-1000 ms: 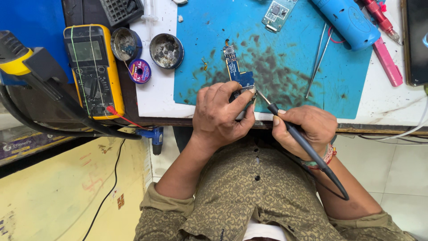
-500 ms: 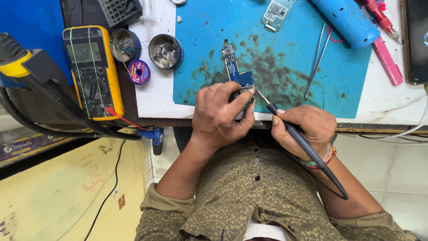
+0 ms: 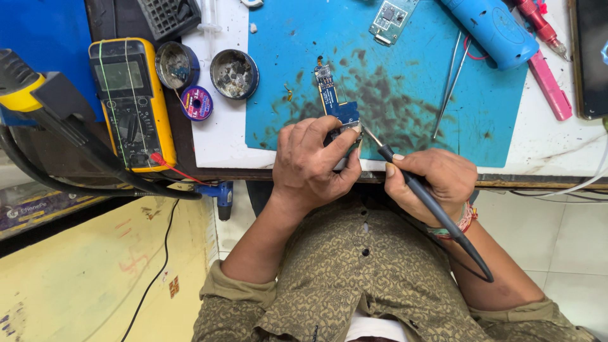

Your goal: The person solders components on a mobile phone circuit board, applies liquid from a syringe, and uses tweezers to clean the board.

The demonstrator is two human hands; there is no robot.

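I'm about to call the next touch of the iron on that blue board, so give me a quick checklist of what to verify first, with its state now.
1. Left hand pins the blue circuit board on the blue mat: ok.
2. Right hand grips the soldering iron like a pen: ok.
3. Iron tip at the board's near end, beside the left fingers: ok, though very close to them.
4. Tip actually touching a joint: cannot tell, too small.
5. Tweezers lie apart on the mat, out of the way: ok.
6. Iron cord free of the table edge: cannot tell.

Soldering iron [image 3: 430, 202] tip slightly nearer blue board [image 3: 335, 104].
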